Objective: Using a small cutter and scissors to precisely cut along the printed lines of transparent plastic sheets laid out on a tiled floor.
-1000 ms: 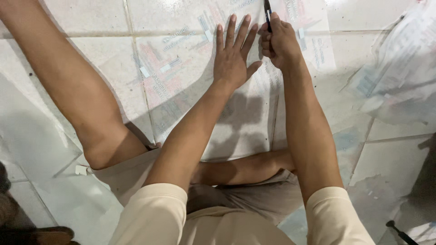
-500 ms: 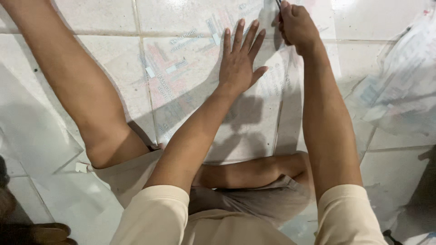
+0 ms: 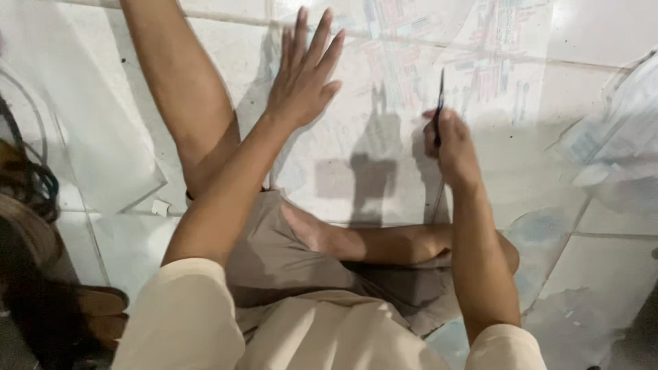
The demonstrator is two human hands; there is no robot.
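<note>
I sit on a tiled floor with a large thin printed sheet (image 3: 384, 157) spread in front of me. My left hand (image 3: 305, 75) lies flat on the sheet, fingers spread, pressing it down. My right hand (image 3: 449, 140) is closed around a thin dark pen-like tool (image 3: 439, 103), whose tip points up and away, just above the sheet. My left leg stretches out to the left of the sheet, and my right leg is folded under me.
More translucent printed sheets (image 3: 610, 157) lie crumpled at the right. Another clear sheet (image 3: 103, 157) lies at the left. Dark cables (image 3: 34, 178) and brown objects (image 3: 96, 315) sit at the far left edge.
My right hand with the tool has drawn back toward me, down the sheet. My left hand stays flat on the sheet. The camera view has shifted to the left.
</note>
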